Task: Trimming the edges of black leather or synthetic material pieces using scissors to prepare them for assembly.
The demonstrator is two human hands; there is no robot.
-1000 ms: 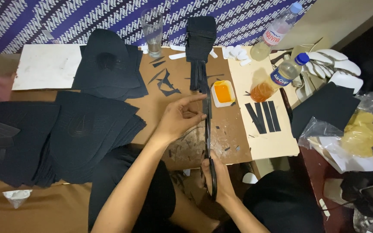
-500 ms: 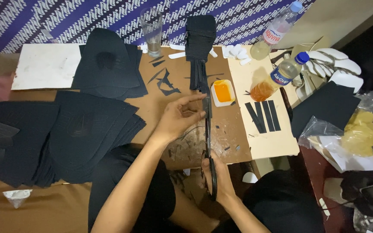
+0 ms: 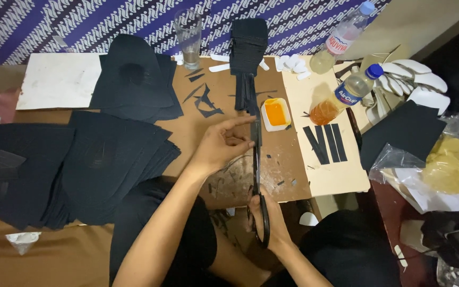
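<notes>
My right hand [image 3: 270, 220] grips the black handles of a long pair of scissors [image 3: 257, 180], blades pointing away from me. My left hand [image 3: 223, 143] pinches the near end of a narrow black strip [image 3: 246, 93] at the blades' tip. The strip runs back to a tall stack of black pieces [image 3: 248, 42] at the far edge. Three cut black strips [image 3: 325, 142] lie side by side on a cream board [image 3: 322, 175] to the right.
Piles of black sheets [image 3: 107, 159] cover the left. A small tub of orange glue [image 3: 275, 114], two plastic bottles [image 3: 346, 95], a glass [image 3: 188, 37], white foam shapes [image 3: 415, 79] and a bag of yellow stuff [image 3: 444, 165] stand around the brown board [image 3: 282, 175].
</notes>
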